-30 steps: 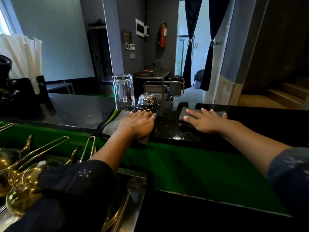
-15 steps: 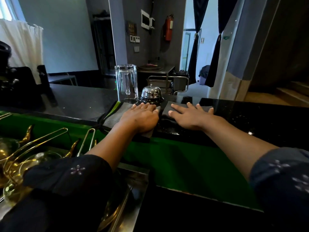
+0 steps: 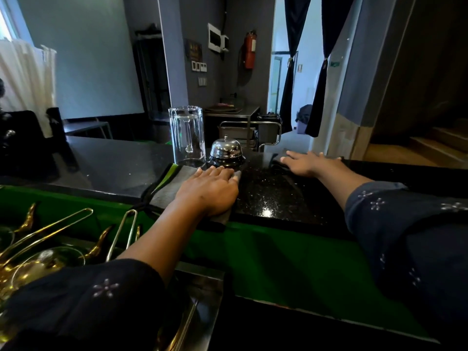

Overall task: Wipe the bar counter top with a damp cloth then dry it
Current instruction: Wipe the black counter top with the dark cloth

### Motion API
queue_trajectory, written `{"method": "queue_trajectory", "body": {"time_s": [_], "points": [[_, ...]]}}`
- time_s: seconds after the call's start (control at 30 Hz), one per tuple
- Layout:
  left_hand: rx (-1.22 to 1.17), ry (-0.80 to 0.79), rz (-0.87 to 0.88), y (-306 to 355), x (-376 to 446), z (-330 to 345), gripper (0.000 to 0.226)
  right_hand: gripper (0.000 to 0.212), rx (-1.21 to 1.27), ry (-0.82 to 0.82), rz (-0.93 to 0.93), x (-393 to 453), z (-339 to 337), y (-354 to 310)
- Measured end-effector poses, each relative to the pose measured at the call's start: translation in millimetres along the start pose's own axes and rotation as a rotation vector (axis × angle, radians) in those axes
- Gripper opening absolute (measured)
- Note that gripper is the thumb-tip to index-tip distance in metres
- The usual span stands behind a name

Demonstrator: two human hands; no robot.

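The black speckled bar counter top (image 3: 273,198) runs across the view, wet and glinting in the middle. My left hand (image 3: 210,191) lies flat, fingers straight, on a grey cloth with a green and black edge (image 3: 167,191) at the counter's near edge. Farther right and toward the far edge, my right hand (image 3: 307,163) presses flat on a second dark grey cloth (image 3: 278,160), most of which is hidden under the palm.
An upturned glass mug (image 3: 187,135) and a chrome service bell (image 3: 226,150) stand just beyond my left hand. A green ledge (image 3: 278,254) lies below the counter. Gold-wire glassware (image 3: 38,252) sits on a steel tray at lower left. Stairs rise at far right.
My right hand slid its cloth left toward my left hand, then back out to the right and farther across the counter. My left hand stayed on its cloth.
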State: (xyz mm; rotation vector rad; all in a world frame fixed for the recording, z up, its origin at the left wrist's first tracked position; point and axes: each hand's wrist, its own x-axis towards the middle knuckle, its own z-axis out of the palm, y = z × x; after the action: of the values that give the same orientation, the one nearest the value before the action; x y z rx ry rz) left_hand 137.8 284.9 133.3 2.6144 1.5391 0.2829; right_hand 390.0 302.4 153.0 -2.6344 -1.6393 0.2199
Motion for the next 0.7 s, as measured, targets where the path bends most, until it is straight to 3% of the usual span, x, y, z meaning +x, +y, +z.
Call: {"method": "queue_trajectory", "body": {"time_s": [0.13,0.3,0.43,0.57,0.7], "points": [[-0.038,0.017,-0.044,6,2,-1,0.058,0.069,-0.012,0.004,0.005,-24,1,-9],[-0.001,-0.003,-0.061,10,0,-5,0.056,0.065,-0.009,-0.018,-0.251,-86,20,-27],[0.003,-0.018,-0.037,13,-7,-10,0.053,0.06,-0.036,0.001,-0.36,-132,27,11],[0.016,-0.031,-0.026,13,-9,-11,0.054,0.067,-0.027,0.025,-0.178,-131,11,99],[0.031,-0.007,-0.033,11,-4,-6,0.056,0.088,-0.019,0.001,0.078,-109,-1,154]]}}
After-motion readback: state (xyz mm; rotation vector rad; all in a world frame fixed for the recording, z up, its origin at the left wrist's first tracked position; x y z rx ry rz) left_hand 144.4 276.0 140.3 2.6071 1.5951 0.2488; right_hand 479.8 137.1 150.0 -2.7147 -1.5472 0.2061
